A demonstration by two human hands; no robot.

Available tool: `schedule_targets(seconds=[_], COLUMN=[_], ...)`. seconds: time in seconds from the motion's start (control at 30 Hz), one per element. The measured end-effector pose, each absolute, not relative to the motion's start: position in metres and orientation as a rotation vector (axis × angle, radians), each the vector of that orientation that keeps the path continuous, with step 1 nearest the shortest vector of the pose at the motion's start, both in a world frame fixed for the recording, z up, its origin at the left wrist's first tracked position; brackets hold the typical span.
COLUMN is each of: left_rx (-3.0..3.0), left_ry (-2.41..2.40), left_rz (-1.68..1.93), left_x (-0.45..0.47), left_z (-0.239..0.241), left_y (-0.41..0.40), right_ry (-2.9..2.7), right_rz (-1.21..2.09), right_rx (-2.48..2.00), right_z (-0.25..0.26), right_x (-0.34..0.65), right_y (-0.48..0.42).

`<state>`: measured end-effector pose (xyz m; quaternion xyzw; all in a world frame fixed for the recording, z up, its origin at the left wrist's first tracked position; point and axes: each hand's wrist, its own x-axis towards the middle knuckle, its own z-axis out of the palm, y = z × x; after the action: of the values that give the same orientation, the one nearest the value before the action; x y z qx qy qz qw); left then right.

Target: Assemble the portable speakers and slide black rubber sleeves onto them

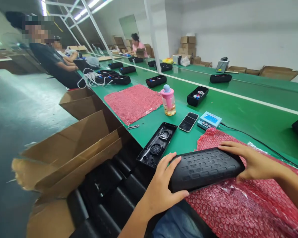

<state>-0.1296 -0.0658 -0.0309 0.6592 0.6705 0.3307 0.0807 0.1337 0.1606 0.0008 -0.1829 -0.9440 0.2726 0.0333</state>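
A long black speaker housing (pixel 205 168) with a perforated grille lies across my lap edge and a red bubble-wrap sheet (pixel 240 205). My left hand (pixel 162 188) wraps round its left end, thumb below and fingers over the top. My right hand (pixel 253 162) grips its right end, fingers laid along the upper edge. Just beyond the left hand an open black back panel (pixel 157 144) with round speaker openings rests on the green table (pixel 238 109).
A phone (pixel 188 121), a small blue-faced meter (pixel 209 120) and a pink bottle (pixel 169 100) stand ahead. Another red bubble-wrap sheet (pixel 132 102) lies farther left. An open cardboard box (pixel 72 155) holding black housings sits at my left. Other people sit farther along the line.
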Motion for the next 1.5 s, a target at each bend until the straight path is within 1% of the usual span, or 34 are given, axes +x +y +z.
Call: schedule_targets(seconds=[0.1,0.23,0.47,0.7,0.97,1.27,1.5], left_rx=[2.011,2.063,2.052,2.022,2.151,2.198,1.958], left_ry=[1.973,1.949,2.019,1.957,1.934,1.797,1.757], left_rz=[1.138,1.275,1.137,1.199,1.257,1.209,1.259], left_x=[-0.128,-0.124,-0.117,-0.117,-0.120,-0.124,-0.124], left_z=[-0.037,-0.040,-0.048,-0.053,-0.059,-0.056,-0.058], left_y=[-0.065,-0.062,-0.060,-0.056,-0.052,-0.052,-0.052], right_ry=[-2.878,-2.835,-2.785,-2.640,-2.565,-2.680,-2.631], right_rz=[0.805,0.876,0.987,1.078,1.146,1.090,1.068], right_rx=[-0.529,-0.502,-0.434,-0.291,-0.160,-0.174,-0.179], right_z=[0.006,0.003,-0.011,-0.019,-0.024,-0.019,-0.019], right_x=[0.136,0.135,0.137,0.133,0.130,0.130,0.129], right_y=[0.157,0.164,0.174,0.173,0.176,0.175,0.176])
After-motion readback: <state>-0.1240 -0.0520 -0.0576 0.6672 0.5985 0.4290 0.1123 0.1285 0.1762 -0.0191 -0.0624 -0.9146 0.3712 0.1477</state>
